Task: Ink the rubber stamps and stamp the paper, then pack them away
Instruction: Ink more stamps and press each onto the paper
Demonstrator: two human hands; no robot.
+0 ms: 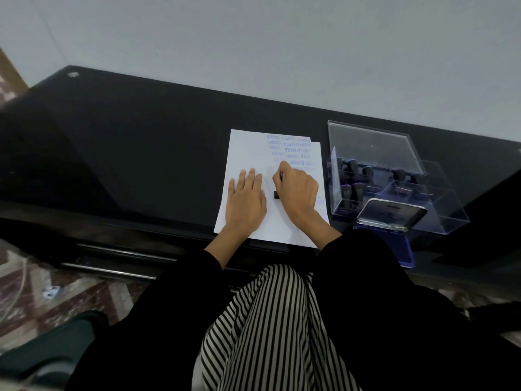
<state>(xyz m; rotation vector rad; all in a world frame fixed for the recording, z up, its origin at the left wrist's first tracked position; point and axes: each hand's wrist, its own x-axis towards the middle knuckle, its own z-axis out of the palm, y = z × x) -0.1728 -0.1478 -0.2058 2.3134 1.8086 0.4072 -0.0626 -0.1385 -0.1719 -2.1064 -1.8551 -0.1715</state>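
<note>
Stamp under right hand, on paper

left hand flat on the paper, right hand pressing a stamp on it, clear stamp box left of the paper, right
No: the head view shows the clear stamp box right of the paper, not left. The rest holds: left hand flat on the paper, right hand pressing a stamp on it.

The right hand curls over the small black rubber stamp, so only a dark corner shows. The blue printed words on the white paper sheet are too blurred to read. A black sleeve covers the near left part of the blue ink pad.
</note>
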